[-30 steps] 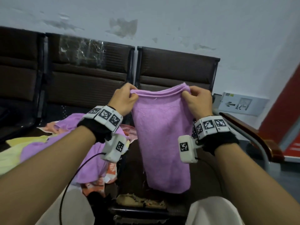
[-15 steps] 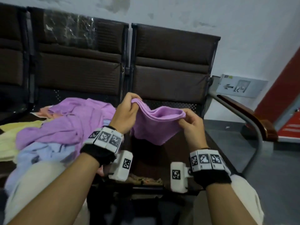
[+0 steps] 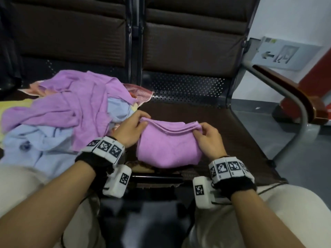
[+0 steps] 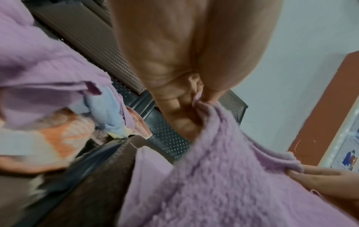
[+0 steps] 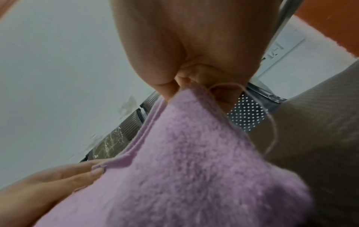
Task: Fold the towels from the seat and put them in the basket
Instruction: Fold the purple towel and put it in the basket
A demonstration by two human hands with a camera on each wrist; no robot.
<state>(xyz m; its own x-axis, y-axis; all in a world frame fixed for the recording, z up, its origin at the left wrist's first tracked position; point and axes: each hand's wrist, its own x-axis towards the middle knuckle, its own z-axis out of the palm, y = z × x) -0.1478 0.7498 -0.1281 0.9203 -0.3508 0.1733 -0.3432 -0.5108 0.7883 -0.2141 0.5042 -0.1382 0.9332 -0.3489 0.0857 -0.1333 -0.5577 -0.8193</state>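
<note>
A folded purple towel [image 3: 168,145] lies on the brown seat [image 3: 238,133] in front of me. My left hand [image 3: 132,129] pinches its far left corner, and my right hand [image 3: 206,135] pinches its far right corner. The left wrist view shows my left hand [image 4: 194,98] pinching the purple towel [image 4: 223,184] between thumb and fingers. In the right wrist view my right hand [image 5: 184,83] pinches the purple towel [image 5: 184,169] at its corner. No basket is in view.
A heap of unfolded towels [image 3: 62,111], purple, light blue, yellow and pink, covers the seat to the left. A metal armrest [image 3: 293,97] with a wooden top curves along the right side. The brown seat backs [image 3: 188,42] stand behind.
Both hands have brought the purple towel down from hanging in the air onto the seat, folded over on itself. The head view has tipped downward.
</note>
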